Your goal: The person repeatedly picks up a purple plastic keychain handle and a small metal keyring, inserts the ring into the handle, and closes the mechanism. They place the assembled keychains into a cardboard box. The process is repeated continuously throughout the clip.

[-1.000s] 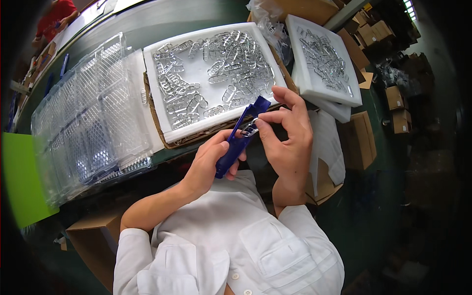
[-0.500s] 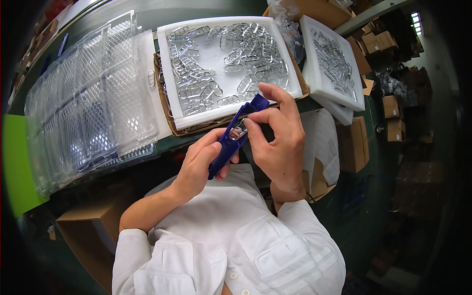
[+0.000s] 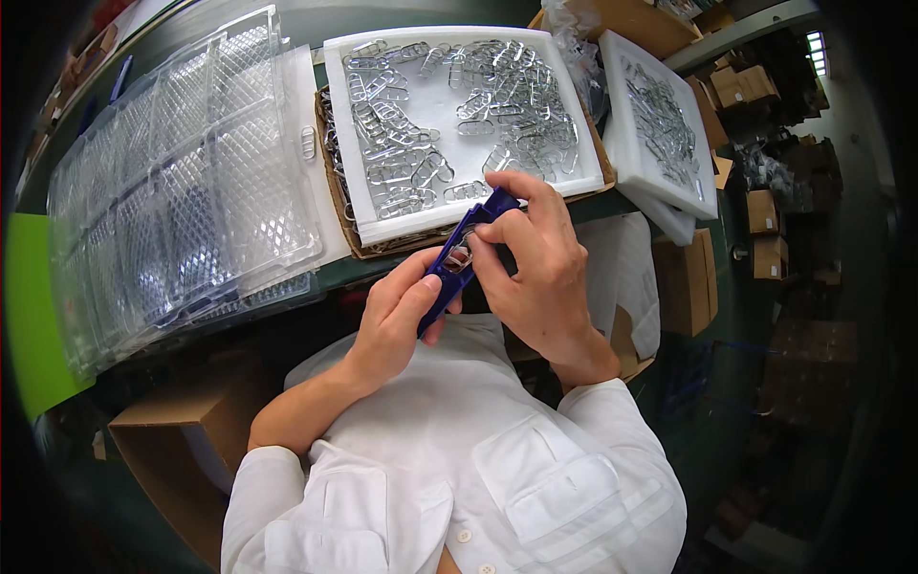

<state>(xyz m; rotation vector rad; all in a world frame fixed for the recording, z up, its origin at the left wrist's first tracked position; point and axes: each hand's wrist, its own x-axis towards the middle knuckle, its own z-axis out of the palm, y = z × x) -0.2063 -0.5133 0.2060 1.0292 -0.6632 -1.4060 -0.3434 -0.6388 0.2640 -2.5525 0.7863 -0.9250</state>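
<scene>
A long, narrow blue plastic holder [image 3: 441, 300] lies tilted in my left hand [image 3: 384, 314], with the thumb on top and the fingers wrapped underneath. Set in its open middle is a shiny oval metal piece [image 3: 458, 258] with inner bars. My right hand [image 3: 543, 263] pinches at this piece's upper end with thumb and index finger, while its other fingers curl over the holder's far end. Just beyond both hands, a white foam tray [image 3: 341, 182] carries many similar loose oval metal pieces [image 3: 521, 100]. The fingertips partly hide the pinched end.
Under the tray sits a shallow cardboard box [image 3: 348, 230]. Stacked clear plastic blister trays [image 3: 172, 191] cover the left of the green table. One single metal piece [image 3: 308, 143] lies between them. A second foam tray [image 3: 703, 182] of pieces leans at the right; cardboard boxes [image 3: 690, 282] stand below.
Both hands and the blue holder have shifted slightly. The right thumb and index finger have moved a little down along the holder. The trays appear slightly farther right as the view turned.
</scene>
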